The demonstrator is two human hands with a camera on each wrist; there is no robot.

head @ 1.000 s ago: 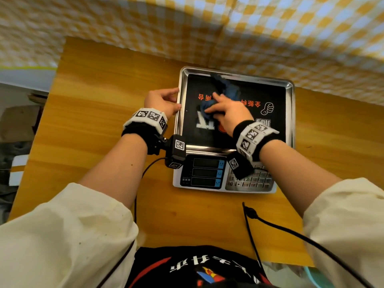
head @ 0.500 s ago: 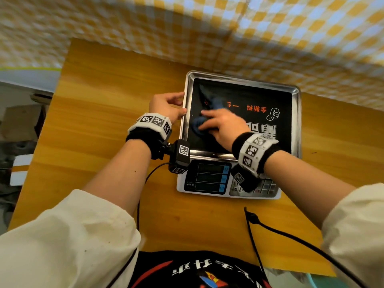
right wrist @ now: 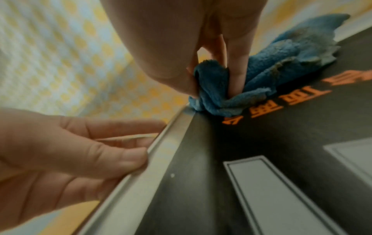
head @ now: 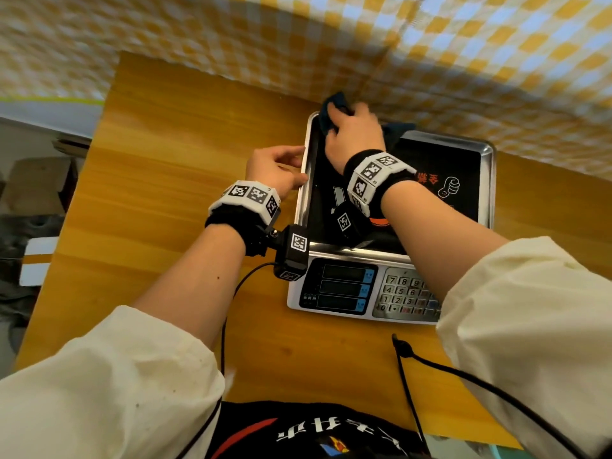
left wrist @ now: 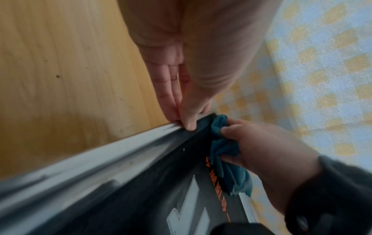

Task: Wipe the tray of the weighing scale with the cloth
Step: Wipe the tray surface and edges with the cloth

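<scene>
The right hand grips the blue cloth, bunched between thumb and fingers, and presses it into the far left corner of the tray. The left hand steadies the tray: its thumb and fingertips rest against the left rim, pinching it lightly. The weighing scale stands on the wooden table, with the tray seated on top of it.

Handling: the cloth is soft, light terry that folds and trails loosely; it is best held bunched, as here, so pressure reaches the corner. The tray looks like stiff, smooth sheet metal, probably loose on the scale and liable to slide, so hold it at the raised rim.

View differences: the head view shows the display and keypad, hidden from both wrist cameras. The right wrist view shows the fingers buried in the cloth folds. The left wrist view shows the thumb tip on the rim.
</scene>
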